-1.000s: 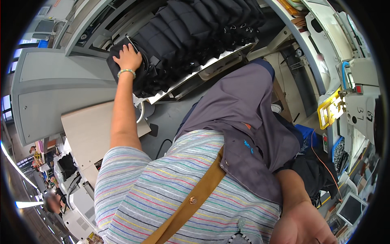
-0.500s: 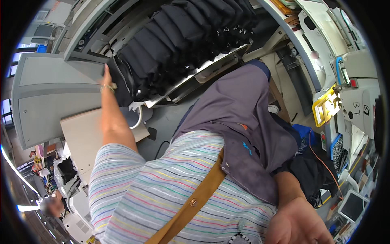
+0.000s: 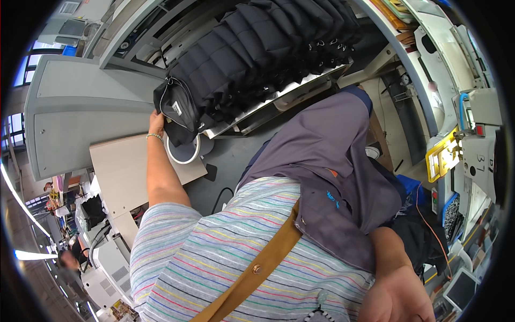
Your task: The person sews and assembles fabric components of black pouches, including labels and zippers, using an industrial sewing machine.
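Note:
My left hand (image 3: 156, 123), with a beaded bracelet at the wrist, reaches out to the far left. Its fingers are closed on the edge of a black fabric bag (image 3: 177, 105), the nearest in a long row. That bag's zip gapes, showing a dark lining and a small white label. Behind it, several more black bags (image 3: 252, 45) stand packed side by side on a metal-edged shelf (image 3: 284, 95), small metal rings along their lower side. At the lower right my right hand (image 3: 399, 295) is palm up, fingers apart, holding nothing; the lower edge cuts it off.
Below the held bag is a white round-rimmed container (image 3: 183, 156) beside a beige board (image 3: 120, 166). A grey cabinet (image 3: 80, 126) stands on the left. To the right are a machine (image 3: 480, 139) with a yellow frame (image 3: 441, 158) and a dark cloth pile (image 3: 418, 236). A person (image 3: 70, 260) is at far left.
My left hand has come down from beside the row and taken hold of the end bag's edge. That bag now tilts with its mouth showing. The right hand stays palm up.

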`<control>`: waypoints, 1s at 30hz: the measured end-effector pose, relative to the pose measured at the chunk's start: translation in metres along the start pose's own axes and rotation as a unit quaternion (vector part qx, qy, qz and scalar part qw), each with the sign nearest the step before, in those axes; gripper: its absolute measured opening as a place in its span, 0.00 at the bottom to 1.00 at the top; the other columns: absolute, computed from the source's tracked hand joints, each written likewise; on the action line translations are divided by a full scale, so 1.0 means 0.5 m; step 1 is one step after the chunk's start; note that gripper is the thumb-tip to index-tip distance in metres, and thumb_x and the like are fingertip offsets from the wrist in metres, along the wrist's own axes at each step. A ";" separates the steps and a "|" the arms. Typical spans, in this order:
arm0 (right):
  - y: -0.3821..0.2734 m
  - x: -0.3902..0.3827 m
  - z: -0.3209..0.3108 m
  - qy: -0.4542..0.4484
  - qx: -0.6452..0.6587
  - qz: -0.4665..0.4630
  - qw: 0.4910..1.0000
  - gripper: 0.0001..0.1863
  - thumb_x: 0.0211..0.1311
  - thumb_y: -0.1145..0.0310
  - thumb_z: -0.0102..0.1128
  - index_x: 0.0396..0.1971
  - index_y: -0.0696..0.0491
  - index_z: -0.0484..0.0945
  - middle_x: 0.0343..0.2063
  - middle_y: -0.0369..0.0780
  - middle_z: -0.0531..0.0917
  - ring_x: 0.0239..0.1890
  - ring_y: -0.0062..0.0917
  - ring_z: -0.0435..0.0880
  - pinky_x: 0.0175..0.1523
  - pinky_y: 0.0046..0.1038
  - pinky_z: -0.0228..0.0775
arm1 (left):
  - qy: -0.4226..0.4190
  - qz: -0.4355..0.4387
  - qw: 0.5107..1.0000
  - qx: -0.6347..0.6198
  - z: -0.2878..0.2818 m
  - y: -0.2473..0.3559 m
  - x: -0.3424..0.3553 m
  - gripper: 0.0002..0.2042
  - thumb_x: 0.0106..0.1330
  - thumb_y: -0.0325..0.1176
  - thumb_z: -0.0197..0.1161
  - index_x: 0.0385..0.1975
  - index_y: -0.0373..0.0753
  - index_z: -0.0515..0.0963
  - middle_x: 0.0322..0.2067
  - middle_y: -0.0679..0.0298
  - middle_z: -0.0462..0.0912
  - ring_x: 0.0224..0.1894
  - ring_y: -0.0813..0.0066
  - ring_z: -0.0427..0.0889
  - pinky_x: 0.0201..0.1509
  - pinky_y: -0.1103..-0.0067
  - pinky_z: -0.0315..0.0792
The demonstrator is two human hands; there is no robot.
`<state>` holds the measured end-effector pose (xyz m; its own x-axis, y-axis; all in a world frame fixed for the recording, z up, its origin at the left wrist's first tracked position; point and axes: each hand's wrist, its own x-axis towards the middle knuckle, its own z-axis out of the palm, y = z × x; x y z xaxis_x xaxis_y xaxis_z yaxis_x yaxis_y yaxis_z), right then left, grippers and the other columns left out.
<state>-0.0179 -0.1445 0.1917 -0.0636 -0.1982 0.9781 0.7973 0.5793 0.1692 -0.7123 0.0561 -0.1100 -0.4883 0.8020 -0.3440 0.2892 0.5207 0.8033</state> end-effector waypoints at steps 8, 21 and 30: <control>0.032 0.029 -0.087 0.162 0.045 -0.101 0.981 0.24 0.74 0.68 0.55 0.67 0.53 0.67 0.68 0.41 0.70 0.70 0.32 0.67 0.73 0.41 0.60 | -0.063 -0.089 0.967 -0.231 -0.057 0.226 -0.033 0.17 0.67 0.36 0.55 0.49 0.31 0.79 0.46 0.52 0.85 0.44 0.58 0.86 0.50 0.65 0.82; 0.055 0.010 -0.060 0.219 0.258 -0.068 0.938 0.27 0.76 0.64 0.52 0.72 0.47 0.61 0.72 0.40 0.65 0.71 0.32 0.67 0.73 0.48 0.62 | 0.098 -0.043 0.994 -0.011 0.118 0.185 0.039 0.43 0.50 0.65 0.73 0.54 0.31 0.76 0.43 0.56 0.83 0.41 0.65 0.81 0.40 0.72 0.71; 0.064 -0.021 -0.025 0.116 0.419 -0.020 0.901 0.23 0.74 0.63 0.55 0.65 0.48 0.65 0.66 0.41 0.68 0.65 0.33 0.70 0.67 0.46 0.65 | 0.049 0.182 0.969 0.162 0.189 0.276 0.004 0.62 0.44 0.57 0.81 0.72 0.26 0.53 0.66 0.41 0.67 0.67 0.50 0.70 0.69 0.68 0.65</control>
<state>0.0157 -0.1336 0.1854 0.1214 -0.3363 0.9339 0.0590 0.9416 0.3314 -0.5953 0.1572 -0.0459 -0.3765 0.9264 -0.0069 0.6920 0.2861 0.6628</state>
